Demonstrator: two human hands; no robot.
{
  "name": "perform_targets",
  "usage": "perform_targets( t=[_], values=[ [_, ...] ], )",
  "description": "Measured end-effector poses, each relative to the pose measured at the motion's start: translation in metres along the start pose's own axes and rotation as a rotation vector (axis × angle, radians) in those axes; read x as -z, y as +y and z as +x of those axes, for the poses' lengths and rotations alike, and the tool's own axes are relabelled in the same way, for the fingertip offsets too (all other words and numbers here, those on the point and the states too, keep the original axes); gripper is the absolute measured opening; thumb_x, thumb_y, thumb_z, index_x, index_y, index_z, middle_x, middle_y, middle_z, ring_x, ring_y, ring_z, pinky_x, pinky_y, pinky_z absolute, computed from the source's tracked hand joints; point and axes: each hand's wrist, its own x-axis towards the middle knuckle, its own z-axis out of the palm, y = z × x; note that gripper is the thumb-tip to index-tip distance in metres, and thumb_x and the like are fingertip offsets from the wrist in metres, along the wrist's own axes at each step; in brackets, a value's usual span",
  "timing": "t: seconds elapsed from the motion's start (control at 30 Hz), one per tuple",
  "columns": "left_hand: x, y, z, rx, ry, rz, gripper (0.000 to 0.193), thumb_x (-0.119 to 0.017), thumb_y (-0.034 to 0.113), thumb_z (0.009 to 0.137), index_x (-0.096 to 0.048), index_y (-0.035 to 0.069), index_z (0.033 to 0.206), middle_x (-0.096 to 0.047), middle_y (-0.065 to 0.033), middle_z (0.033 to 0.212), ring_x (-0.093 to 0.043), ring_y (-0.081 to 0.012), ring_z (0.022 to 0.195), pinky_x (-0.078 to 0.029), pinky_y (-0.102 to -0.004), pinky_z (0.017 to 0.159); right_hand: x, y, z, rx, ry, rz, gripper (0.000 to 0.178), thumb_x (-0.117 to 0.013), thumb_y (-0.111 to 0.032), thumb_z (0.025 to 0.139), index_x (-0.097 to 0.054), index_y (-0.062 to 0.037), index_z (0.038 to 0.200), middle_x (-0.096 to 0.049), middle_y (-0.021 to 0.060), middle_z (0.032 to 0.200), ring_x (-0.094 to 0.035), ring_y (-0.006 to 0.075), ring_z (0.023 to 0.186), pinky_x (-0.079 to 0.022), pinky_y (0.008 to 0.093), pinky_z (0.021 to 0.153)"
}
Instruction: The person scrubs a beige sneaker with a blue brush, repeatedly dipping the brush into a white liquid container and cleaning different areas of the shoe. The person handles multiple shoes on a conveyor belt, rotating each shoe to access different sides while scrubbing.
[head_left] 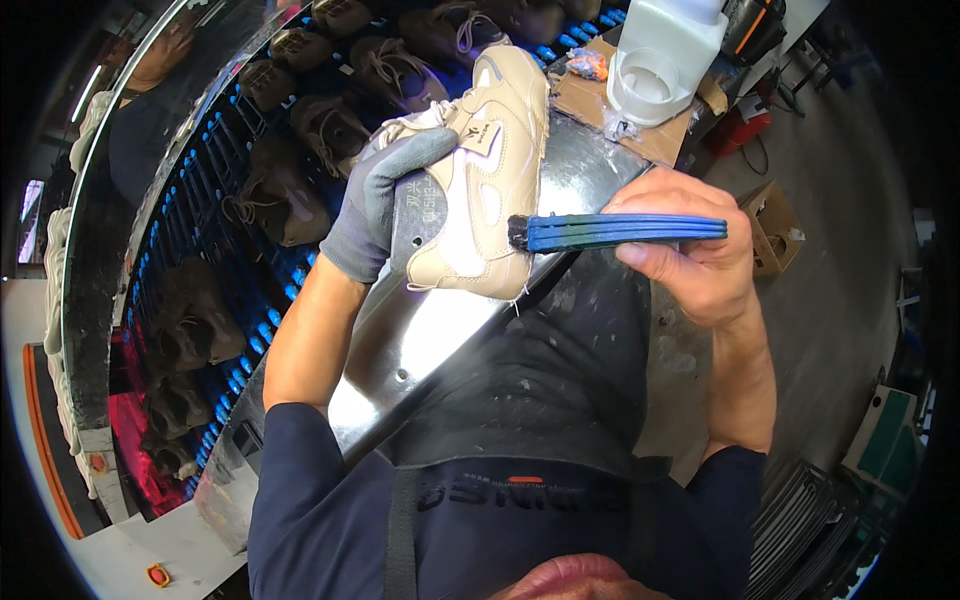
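Observation:
A beige and white shoe upper (480, 200), pulled over a grey last, is held up by my left hand (385, 200), which wears a grey glove. Its thumb lies along a beige hang tag, and white laces show above the fingers. My bare right hand (700, 245) grips a blue-handled brush (620, 232) held level. The brush's dark tip touches the shoe's lower edge, on the side facing my right hand. What the gloved fingers do behind the last is hidden.
Below the shoe lies a shiny metal plate (430, 335). A roller conveyor (255, 340) carries several dark-looking shoes on the left. At the back right, a white plastic container (665, 60) stands on cardboard (580, 95). An open cardboard box (775, 230) sits on the floor.

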Motion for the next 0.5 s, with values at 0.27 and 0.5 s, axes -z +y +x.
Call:
perform_targets(
  t=[0.27,0.5],
  values=[
    [0.001,0.000,0.004,-0.033,0.032,0.074,0.051,-0.059,0.022,0.104,-0.052,-0.004,0.147,-0.066,-0.0238,0.138,-0.070,-0.0329,0.121,-0.057,-0.0461,0.107,0.006,-0.005,0.004,0.118,-0.085,-0.058,0.020,-0.080,0.002,0.085,-0.075,0.0032,0.104,-0.074,0.0150,0.093,-0.072,0.0249,0.083,-0.056,0.0333,0.075],
    [0.003,0.001,0.007,0.019,0.020,-0.110,0.044,-0.054,0.017,0.106,-0.055,-0.007,0.144,-0.067,-0.0211,0.136,-0.070,-0.0304,0.121,-0.055,-0.0443,0.110,0.014,-0.005,0.012,0.136,-0.063,-0.106,0.017,-0.078,0.000,0.087,-0.075,0.0038,0.104,-0.073,0.0140,0.093,-0.070,0.0215,0.080,-0.054,0.0318,0.072]
  ],
)
